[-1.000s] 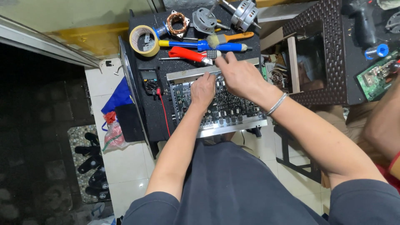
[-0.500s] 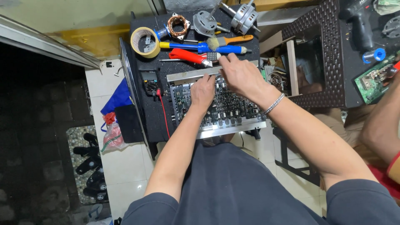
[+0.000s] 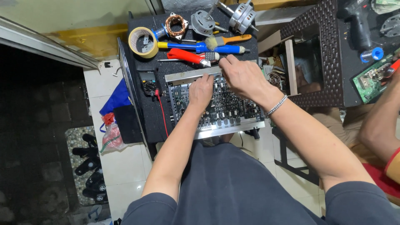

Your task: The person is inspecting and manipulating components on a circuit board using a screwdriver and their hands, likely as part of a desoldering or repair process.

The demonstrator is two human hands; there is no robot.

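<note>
A large circuit board in a metal frame (image 3: 233, 110) lies on a small black work table (image 3: 141, 54). My left hand (image 3: 201, 91) rests on the board's left half, fingers curled down among the components. My right hand (image 3: 241, 75) hovers over the board's far edge with its fingers bent; whether it pinches something small is hidden. A metal bracelet (image 3: 276, 106) circles my right wrist.
Behind the board lie a red-handled tool (image 3: 185, 56), a blue screwdriver (image 3: 196, 46), an orange-handled brush (image 3: 231, 40), a tape roll (image 3: 142, 41), a copper coil (image 3: 176, 26) and motor parts (image 3: 241, 14). A multimeter (image 3: 147, 80) sits left. Another person's arm (image 3: 381, 121) works at right.
Both hands stay on the board; my right hand has shifted slightly toward the board's far edge. The view has barely moved.
</note>
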